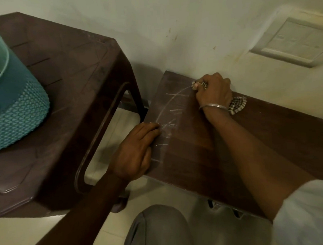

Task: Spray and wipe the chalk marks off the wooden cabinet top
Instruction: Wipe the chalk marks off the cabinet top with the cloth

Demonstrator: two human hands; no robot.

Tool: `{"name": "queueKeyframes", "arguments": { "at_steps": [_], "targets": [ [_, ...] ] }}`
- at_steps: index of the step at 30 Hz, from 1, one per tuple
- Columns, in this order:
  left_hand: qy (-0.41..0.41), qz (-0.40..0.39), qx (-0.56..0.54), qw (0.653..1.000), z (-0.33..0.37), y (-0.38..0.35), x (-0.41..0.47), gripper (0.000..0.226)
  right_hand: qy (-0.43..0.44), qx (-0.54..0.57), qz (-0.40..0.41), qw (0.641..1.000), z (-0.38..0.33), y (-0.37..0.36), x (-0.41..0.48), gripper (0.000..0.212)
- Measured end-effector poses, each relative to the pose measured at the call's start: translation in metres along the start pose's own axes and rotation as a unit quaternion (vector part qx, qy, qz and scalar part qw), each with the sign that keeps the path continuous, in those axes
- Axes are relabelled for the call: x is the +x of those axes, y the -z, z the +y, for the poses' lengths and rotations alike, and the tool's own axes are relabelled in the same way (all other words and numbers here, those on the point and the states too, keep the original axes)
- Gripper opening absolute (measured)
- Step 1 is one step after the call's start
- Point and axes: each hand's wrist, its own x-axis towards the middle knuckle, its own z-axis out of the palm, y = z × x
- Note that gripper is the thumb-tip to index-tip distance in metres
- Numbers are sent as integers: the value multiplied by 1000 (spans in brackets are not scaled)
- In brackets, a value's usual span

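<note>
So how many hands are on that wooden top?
2. The left hand rests at the left edge of the cabinet top, on the chalk marks; the right hand grips a patterned cloth at the back, by the wall.

The left hand [134, 152] lies flat with fingers almost straight, while the right hand [214, 92], arm stretched forward, is curled around a patterned cloth [237, 104].

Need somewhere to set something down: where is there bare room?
Bare: cabinet top right of the right forearm; brown table between teal basket and its right edge. Crowded: cabinet's left end, with left hand, right hand gripping the cloth, and chalk marks.
</note>
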Motion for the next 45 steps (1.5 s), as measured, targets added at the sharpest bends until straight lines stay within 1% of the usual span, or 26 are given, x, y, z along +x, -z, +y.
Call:
{"name": "queueKeyframes", "arguments": {
  "at_steps": [3,5,7,9,12,18,20,24,27,29,32,34,37,41,43,45],
  "targets": [
    [4,4,0,1000,-1,-1,0,49,63,16,-1,998,4,-4,-21,8],
    [3,3,2,1000,-1,-1,-1,49,97,17,-5,995,5,-3,-19,9],
    [-1,-2,3,1000,-2,-2,0,49,88,5,-8,996,2,-4,0,12],
    [1,-7,5,1000,-3,-2,0,49,53,-4,-11,999,-4,-7,18,14],
    [5,-9,15,1000,-2,-1,0,49,35,-3,-21,999,-10,-6,10,12],
    [8,-10,21,1000,0,0,0,50,114,4,-15,993,-6,3,-60,7],
    [9,-14,23,1000,0,1,0,50,115,-3,-12,993,-5,2,-46,9],
    [15,-20,31,999,0,3,3,50,73,-19,-17,997,-19,-10,5,13],
    [21,-11,29,999,-2,1,8,51,53,-7,-22,998,-26,-12,10,13],
    [17,-2,28,999,-1,3,5,51,68,-1,-25,997,-29,-8,-17,10],
    [4,3,22,1000,3,-1,3,50,130,12,-32,991,-23,-2,-60,7],
    [1,4,18,1000,3,0,2,50,152,12,-35,988,-19,-2,-64,7],
    [8,4,22,1000,3,0,3,50,123,0,-17,992,-22,-8,-23,10],
    [11,1,20,1000,2,-2,0,50,55,-18,-29,998,-32,-19,12,13],
    [7,5,15,1000,1,-3,0,50,57,-17,-33,998,-35,-18,4,13],
    [6,16,5,1000,-1,-4,0,49,84,-12,-28,996,-34,-16,-20,10]
  ]
}}
